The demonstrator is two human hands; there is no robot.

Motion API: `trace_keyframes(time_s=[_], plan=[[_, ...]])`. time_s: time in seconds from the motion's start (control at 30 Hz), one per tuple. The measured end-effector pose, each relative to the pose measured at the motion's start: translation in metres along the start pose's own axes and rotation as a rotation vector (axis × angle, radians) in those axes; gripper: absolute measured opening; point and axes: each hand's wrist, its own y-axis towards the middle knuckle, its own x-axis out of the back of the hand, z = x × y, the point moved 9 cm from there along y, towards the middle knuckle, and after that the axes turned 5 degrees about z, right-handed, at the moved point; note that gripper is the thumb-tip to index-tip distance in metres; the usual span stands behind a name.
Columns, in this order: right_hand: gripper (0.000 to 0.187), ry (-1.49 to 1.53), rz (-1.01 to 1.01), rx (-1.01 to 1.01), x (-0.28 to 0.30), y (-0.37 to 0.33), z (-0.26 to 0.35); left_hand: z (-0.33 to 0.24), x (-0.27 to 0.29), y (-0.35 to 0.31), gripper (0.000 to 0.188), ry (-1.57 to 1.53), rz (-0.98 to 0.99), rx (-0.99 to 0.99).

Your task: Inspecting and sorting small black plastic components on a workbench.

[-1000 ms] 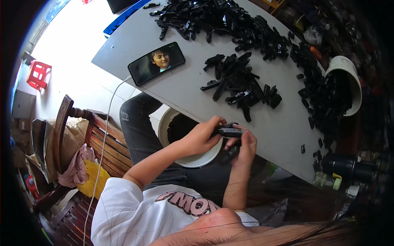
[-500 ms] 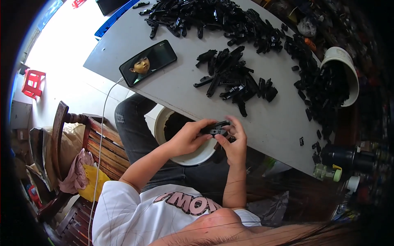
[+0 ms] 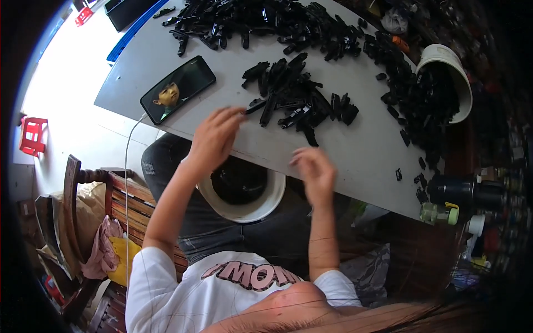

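Head view: beside heaped, slim black plastic parts (image 3: 288, 83), probably placed for easy reach, the left hand (image 3: 215, 134) hung open; the right hand (image 3: 317, 173) curled, its contents unclear.

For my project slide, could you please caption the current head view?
Left hand beside piled black parts, right hand over the grey table's edge, white bucket below.

This seems to be a home doubling as a small workshop. On the left, a slatted wooden chair (image 3: 142, 202), a red plastic stool (image 3: 34, 135) and pale floor tiles (image 3: 83, 139) look domestic; heaps of black plastic parts (image 3: 288, 83) on the table (image 3: 361, 150), and a tipped white bucket (image 3: 440, 54) of them at right, suggest bench work.
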Motion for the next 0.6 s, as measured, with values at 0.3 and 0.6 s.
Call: trace_keyframes(time_s=[0.3,0.6], plan=[[0.026,-1.012,-0.319,0.052,0.117,0.066,-0.02,0.008,-0.042,0.027,0.042,0.156,0.287,-0.177],[0.02,-1.008,-0.345,0.119,0.12,0.044,-0.017,-0.018,-0.039,0.032,0.025,0.215,0.179,-0.367]])
